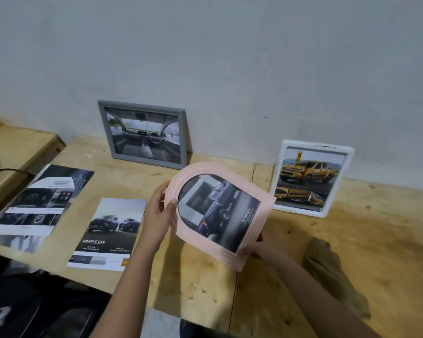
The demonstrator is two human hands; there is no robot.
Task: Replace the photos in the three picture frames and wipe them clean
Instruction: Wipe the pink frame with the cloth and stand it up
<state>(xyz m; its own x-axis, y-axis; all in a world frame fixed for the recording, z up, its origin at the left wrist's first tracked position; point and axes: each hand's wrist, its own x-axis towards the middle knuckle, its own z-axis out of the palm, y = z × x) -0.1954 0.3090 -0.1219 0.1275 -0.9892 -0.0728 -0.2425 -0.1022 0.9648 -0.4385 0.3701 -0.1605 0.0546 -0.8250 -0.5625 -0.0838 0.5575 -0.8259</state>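
Observation:
I hold a pink arched picture frame [252,245] above the wooden table [205,284], tilted, with a dark car photo in it. My left hand [158,215] grips its rounded top edge, thumb on the front. My right hand [261,250] holds the bottom corner, mostly hidden behind the frame. A grey frame [142,103] with a car-interior photo leans on the wall behind. A white frame [347,167] with a yellow truck photo leans on the wall to the right. Two loose car prints lie flat at left: one [110,232] near my left arm, one [39,203] farther left.
A crumpled olive-brown cloth [332,272] lies on the table right of my right forearm. A lower wooden shelf [17,147] with a dark object and cable sits at far left. Dark items lie below the table's front edge.

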